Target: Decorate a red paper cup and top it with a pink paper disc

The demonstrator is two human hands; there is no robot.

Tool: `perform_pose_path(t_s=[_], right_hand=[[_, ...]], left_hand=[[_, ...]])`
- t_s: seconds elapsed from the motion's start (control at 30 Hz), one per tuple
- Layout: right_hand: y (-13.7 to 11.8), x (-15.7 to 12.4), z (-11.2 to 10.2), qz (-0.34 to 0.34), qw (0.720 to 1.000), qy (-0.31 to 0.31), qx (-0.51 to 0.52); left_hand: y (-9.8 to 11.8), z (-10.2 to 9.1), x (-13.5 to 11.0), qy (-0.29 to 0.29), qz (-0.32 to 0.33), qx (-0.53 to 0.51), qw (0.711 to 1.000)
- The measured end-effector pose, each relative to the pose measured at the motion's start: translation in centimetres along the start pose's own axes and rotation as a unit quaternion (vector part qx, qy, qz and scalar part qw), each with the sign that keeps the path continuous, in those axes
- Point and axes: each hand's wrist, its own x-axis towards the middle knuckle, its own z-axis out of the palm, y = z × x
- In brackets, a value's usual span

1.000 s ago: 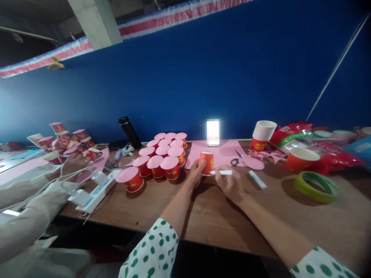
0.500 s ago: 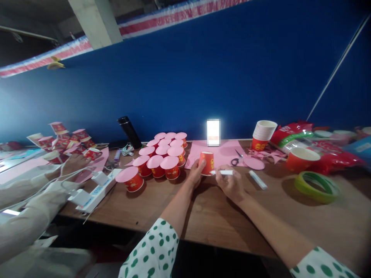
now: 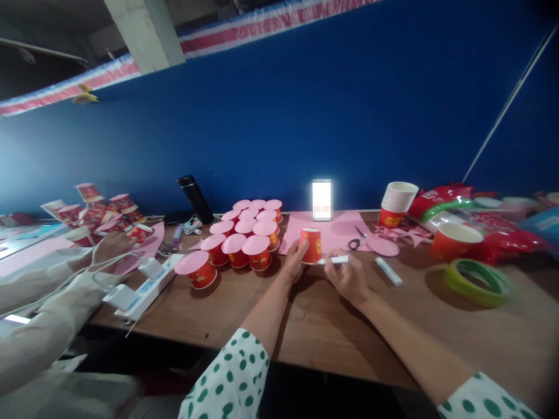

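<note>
In my left hand [image 3: 296, 260] is a red paper cup [image 3: 310, 245] with gold print, upside down with its white rim at the bottom. The fingers wrap its left side. My right hand [image 3: 348, 276] pinches a white pen-shaped tube [image 3: 337, 259], held level, its tip pointing left at the cup's lower right edge. Whether the tip touches the cup I cannot tell. To the left stand several upturned red cups [image 3: 256, 259], each topped by a pink paper disc [image 3: 255, 244]. Another white tube [image 3: 388, 271] lies on the table to the right of my right hand.
Pink paper [image 3: 294, 224], scissors [image 3: 354, 244] and a loose pink disc [image 3: 383, 245] lie behind my hands. At right are stacked cups [image 3: 392, 206], a single cup [image 3: 454, 241] and a tape roll [image 3: 478, 282]. A power strip [image 3: 148, 291] and a co-worker's hands [image 3: 114, 247] are at left.
The white tube and my right hand have shifted very slightly at the cup's lower edge. Both hands keep their hold, and everything else looks the same.
</note>
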Motion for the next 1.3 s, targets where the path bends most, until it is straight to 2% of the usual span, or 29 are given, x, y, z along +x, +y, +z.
perform_pose_path(t_s=[0.13, 0.6, 0.83, 1.3], right_hand=[[0.1, -0.1, 0.1, -0.018, 1.000, 0.014, 0.005], [-0.1, 0.0, -0.2, 0.013, 1.000, 0.019, -0.018], [0.8, -0.3, 0.2, -0.015, 0.998, 0.053, -0.021], [0.2, -0.1, 0.1, -0.019, 1.000, 0.019, -0.015]], left_hand=[[0.0, 0.0, 0.0, 0.006, -0.002, -0.005, 1.000], [0.2, -0.1, 0.0, -0.010, -0.018, -0.002, 1.000], [0.0, -0.2, 0.1, -0.025, -0.013, -0.002, 1.000], [0.1, 0.0, 0.1, -0.008, 0.003, -0.010, 1.000]])
